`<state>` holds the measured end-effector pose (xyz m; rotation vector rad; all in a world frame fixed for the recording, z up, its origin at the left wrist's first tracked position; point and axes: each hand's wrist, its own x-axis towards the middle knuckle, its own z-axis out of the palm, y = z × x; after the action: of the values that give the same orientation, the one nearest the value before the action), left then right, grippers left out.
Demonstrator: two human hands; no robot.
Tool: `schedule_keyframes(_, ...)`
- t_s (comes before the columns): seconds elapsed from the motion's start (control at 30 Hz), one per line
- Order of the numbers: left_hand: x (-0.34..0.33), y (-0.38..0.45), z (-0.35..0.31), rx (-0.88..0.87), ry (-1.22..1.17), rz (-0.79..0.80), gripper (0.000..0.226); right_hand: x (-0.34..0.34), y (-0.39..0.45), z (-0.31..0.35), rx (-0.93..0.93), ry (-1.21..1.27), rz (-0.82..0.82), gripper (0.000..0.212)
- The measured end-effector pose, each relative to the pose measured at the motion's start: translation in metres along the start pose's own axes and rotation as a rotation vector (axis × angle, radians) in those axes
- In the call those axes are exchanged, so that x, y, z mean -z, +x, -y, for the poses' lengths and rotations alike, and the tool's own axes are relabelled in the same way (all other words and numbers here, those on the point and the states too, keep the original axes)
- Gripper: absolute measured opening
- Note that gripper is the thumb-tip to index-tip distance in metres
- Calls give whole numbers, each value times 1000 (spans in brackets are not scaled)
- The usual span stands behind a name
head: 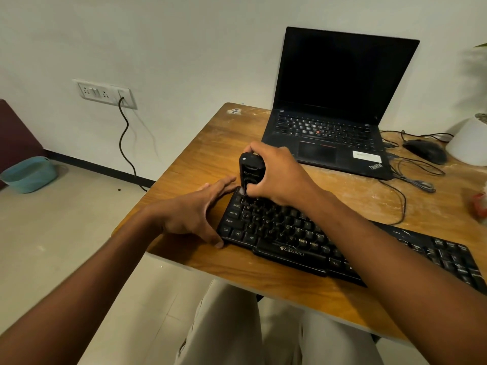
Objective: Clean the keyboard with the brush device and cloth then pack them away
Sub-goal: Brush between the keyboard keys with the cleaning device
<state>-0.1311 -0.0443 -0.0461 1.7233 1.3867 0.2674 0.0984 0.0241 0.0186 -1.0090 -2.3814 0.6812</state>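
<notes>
1 brush device upright | tip on keyboard top-left | R hand grips

Keyboard: black, full-size, marked ZEBRONICS, lying flat and diagonally across the near edge of the wooden desk; brush device: black, handheld, held upright, its pale tip touching the keyboard's upper-left corner keys.

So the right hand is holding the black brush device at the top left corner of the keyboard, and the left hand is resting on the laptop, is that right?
Not quite. In the head view the left hand lies flat against the left end of the keyboard, not on the laptop, which sits untouched farther back. The rest holds: the right hand grips the black brush device over the keyboard's top left corner.
</notes>
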Motion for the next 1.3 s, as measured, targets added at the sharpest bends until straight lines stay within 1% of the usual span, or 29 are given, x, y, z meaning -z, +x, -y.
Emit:
schedule_keyframes(0.07, 0, 1, 0, 2, -8, 5, 151, 1, -1, 1, -1, 43, -48, 57)
schedule_keyframes(0.1, 0, 1, 0, -6, -10, 6, 150, 1, -3, 3, 2, 91, -44, 55)
schedule_keyframes(0.17, 0, 2, 1, -35, -8, -1, 145, -2, -8, 8, 23, 160, 21, 51)
schedule_keyframes(0.23, 0, 2, 1, -42, 4, -7, 143, -5, -13, 9, 44, 149, 83, 51)
schedule_keyframes(0.27, 0, 2, 1, -35, 2, -6, 144, -5, -13, 8, 42, 119, 85, 52)
schedule_keyframes(0.4, 0, 2, 0, -6, -16, 5, 150, 2, -8, -1, 4, 15, 10, 55)
schedule_keyframes(0.5, 0, 1, -1, 2, -24, 9, 150, 11, -8, 0, -28, 86, -26, 53)
schedule_keyframes(0.57, 0, 1, 0, -9, -21, 10, 149, 16, -13, 2, -52, 159, 48, 54)
schedule_keyframes(0.63, 1, 0, -1, -9, -17, 13, 148, 17, -18, 2, -59, 150, 136, 56)
schedule_keyframes(0.67, 1, 0, -1, -8, -17, 15, 148, 16, -20, 0, -64, 126, 144, 57)
schedule_keyframes(0.83, 0, -1, -2, -5, -29, 16, 150, 15, -16, -8, -78, 29, -7, 57)
schedule_keyframes(0.9, 1, -1, -4, 1, -27, 14, 149, 19, -17, -6, -74, 59, -34, 55)
schedule_keyframes(0.97, 1, -2, -6, 1, -25, 15, 147, 24, -22, -3, -77, 117, 23, 53)
schedule_keyframes(1.07, 1, -3, -6, 5, -29, 12, 146, 28, -30, -2, -74, 134, 174, 51)
schedule_keyframes(1.1, 0, -3, -6, 6, -32, 11, 146, 27, -32, -4, -74, 116, 176, 51)
schedule_keyframes(1.3, 0, -1, -3, -5, -29, 15, 148, 30, -25, -17, -133, 22, -46, 57)
